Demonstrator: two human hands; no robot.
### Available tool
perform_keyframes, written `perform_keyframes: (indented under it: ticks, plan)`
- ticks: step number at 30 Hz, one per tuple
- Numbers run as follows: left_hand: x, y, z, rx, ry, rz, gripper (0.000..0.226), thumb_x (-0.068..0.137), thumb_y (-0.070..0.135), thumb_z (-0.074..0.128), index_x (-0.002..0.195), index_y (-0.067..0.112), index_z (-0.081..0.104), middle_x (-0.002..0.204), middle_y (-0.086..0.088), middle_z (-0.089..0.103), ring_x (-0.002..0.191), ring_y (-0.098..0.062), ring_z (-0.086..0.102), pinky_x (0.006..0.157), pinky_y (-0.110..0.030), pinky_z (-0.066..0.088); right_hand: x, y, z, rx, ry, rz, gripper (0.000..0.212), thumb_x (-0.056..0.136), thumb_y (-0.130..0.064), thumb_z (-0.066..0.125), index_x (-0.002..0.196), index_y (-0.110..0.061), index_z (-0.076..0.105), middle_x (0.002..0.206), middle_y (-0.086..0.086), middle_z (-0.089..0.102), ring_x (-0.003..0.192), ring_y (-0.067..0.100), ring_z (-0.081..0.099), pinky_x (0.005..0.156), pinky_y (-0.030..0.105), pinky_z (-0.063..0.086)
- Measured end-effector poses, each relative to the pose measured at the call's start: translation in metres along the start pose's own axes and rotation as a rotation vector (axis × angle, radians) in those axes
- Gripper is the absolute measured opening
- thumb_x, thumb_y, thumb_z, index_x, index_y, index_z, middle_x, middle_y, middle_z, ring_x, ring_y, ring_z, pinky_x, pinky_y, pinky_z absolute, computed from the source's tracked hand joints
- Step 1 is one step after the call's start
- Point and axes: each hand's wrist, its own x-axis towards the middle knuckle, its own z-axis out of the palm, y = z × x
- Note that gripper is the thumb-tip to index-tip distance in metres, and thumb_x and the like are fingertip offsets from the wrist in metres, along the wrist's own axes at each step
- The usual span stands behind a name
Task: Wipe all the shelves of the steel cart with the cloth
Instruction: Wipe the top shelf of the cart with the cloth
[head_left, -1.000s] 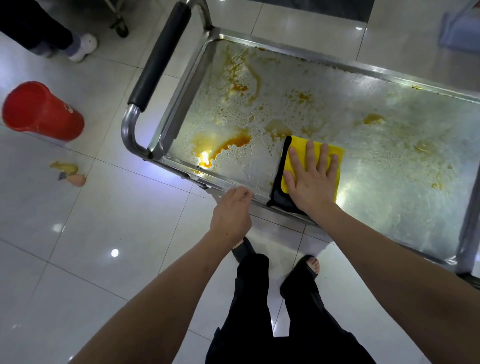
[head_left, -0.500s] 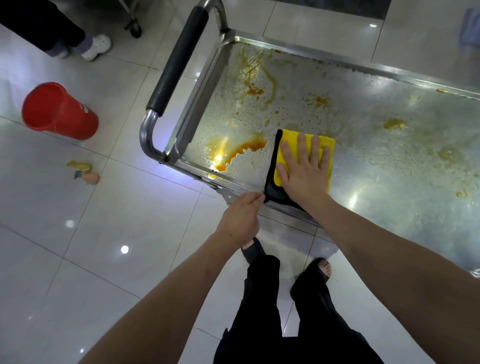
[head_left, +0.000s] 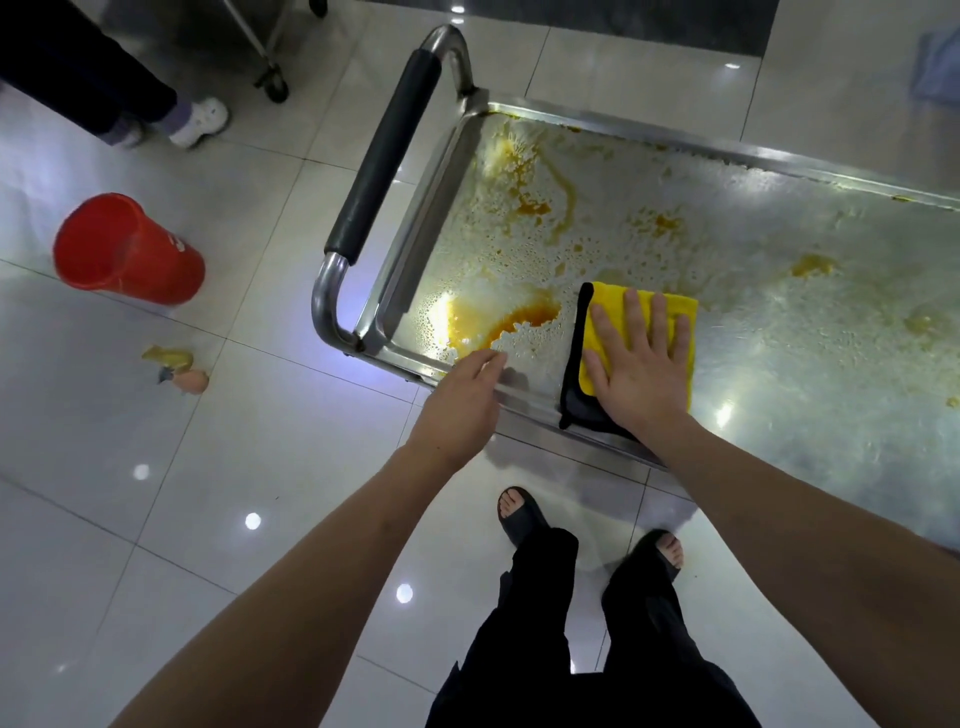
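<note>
Steel top shelf: the steel cart's (head_left: 519, 400) tray-like shelf is beaded with wet film and orange-brown puddles, the largest (head_left: 514, 322) pooled in the near-left corner.
Cloth: a folded yellow microfibre cloth with a dark grey underside (head_left: 670, 312) lies flat on the shelf by the near rim, just right of that big puddle.
Right hand: the right hand (head_left: 636, 371) presses the cloth down, fingers spread and straight, pinching nothing.
Left hand: the left hand (head_left: 460, 402) reaches to the near rim, fingers extended and relaxed; whether they touch the steel, I cannot tell.
Risk, spill: a fast sweep leftward would likely push liquid over the low lip onto the glossy white tiled floor (head_left: 218, 467), near sandalled feet.
Risk, cart: with no firm hold, it may roll under pressure.
Risk, smearing: one soaked cloth probably spreads residue.
</note>
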Motion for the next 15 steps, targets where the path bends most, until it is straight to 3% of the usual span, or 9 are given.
perform_keyframes:
  ticks: [3,9,15]
  plan:
    - [0.007,-0.009,-0.003,0.016,0.053,0.041,0.044,0.095,-0.003,0.053,0.139,-0.001,0.055,0.135,-0.018,0.054,0.123,-0.034,0.052,0.101,-0.046,0.05,0.001,0.002,0.0,0.009,0.002,-0.004,0.063,0.107,-0.062,0.023,0.165,-0.037,0.021,0.175,0.009,0.007,0.16,0.04,-0.001,0.125,0.065,0.005]
    - [0.017,-0.017,-0.004,-0.044,0.076,-0.005,0.011,0.1,0.013,0.058,0.103,0.007,0.067,0.102,-0.007,0.058,0.096,-0.023,0.054,0.087,-0.034,0.047,0.001,0.002,0.001,0.024,0.0,0.001,0.064,0.107,-0.064,0.019,0.165,-0.038,0.02,0.175,0.008,0.007,0.16,0.038,-0.002,0.125,0.064,0.004]
    - [0.035,-0.013,-0.008,-0.038,0.059,-0.033,0.013,0.097,0.022,0.064,0.087,0.014,0.063,0.085,0.005,0.051,0.081,-0.015,0.049,0.07,-0.024,0.034,0.0,0.001,0.001,0.02,-0.009,0.004,0.064,0.108,-0.065,0.018,0.166,-0.039,0.015,0.175,0.008,0.004,0.16,0.037,-0.005,0.126,0.063,0.001]
